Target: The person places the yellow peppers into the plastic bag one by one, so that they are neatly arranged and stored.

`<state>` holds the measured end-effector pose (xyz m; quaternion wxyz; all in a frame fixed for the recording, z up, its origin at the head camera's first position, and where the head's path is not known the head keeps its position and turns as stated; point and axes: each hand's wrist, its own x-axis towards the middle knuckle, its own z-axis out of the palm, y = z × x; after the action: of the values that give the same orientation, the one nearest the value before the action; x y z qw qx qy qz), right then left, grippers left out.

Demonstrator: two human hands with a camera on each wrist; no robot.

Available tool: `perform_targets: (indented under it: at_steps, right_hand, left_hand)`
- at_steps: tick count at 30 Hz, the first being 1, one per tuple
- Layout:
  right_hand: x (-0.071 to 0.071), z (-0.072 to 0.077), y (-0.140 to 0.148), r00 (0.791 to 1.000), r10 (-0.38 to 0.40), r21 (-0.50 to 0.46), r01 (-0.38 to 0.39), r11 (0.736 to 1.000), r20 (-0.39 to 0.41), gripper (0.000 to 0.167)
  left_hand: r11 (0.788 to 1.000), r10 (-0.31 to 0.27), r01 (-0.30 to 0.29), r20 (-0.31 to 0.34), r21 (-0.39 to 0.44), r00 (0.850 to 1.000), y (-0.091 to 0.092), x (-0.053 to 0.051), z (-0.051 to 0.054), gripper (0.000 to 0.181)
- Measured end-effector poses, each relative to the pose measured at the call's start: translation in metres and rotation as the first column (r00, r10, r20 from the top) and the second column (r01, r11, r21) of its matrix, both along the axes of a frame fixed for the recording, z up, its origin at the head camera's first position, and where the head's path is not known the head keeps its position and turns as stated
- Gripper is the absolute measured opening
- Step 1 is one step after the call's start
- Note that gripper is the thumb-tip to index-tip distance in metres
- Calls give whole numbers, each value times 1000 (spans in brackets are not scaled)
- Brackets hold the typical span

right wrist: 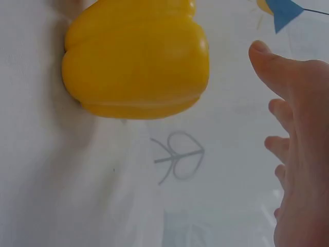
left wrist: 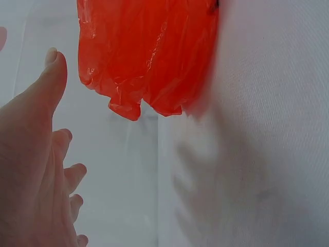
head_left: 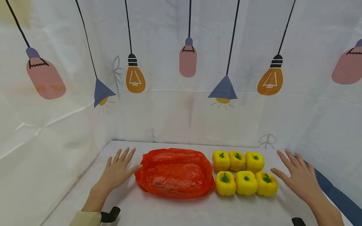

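A red plastic bag lies spread on the white table, its rim bunched up around a hollow middle. Just left of it is my left hand, fingers spread and straight; in the left wrist view the thumb stands apart from the bag. Right of the bag, several yellow bell peppers with green stems sit in two rows. My right hand hovers beyond the row's right end, fingers extended, holding nothing. The right wrist view has one yellow pepper close by, not touched by the hand.
The white table ends at a back edge against a white cloth wall printed with hanging lamps. Another cloth wall closes the left side. A dark blue strip runs behind my right hand. Black straps show at both wrists.
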<state>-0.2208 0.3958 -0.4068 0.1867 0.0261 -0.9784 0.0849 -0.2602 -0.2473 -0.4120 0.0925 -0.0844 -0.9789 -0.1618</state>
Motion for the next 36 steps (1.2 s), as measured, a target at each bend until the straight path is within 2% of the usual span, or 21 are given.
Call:
perform_targets:
  at_steps: [17, 27, 36]
  right_hand:
    - [7, 18, -45, 987, 154, 5, -154, 988, -54, 87]
    - [10, 25, -81, 975, 221, -14, -221, 975, 6, 85]
    - [11, 25, -108, 960, 268, -85, -261, 962, 85, 84]
  left_hand:
    - [999, -38, 38, 4, -4, 999, 10, -1, -4, 89]
    - [999, -45, 46, 40, -16, 998, 19, 0, -7, 92]
    - [996, -87, 85, 61, 26, 994, 26, 1, -9, 82]
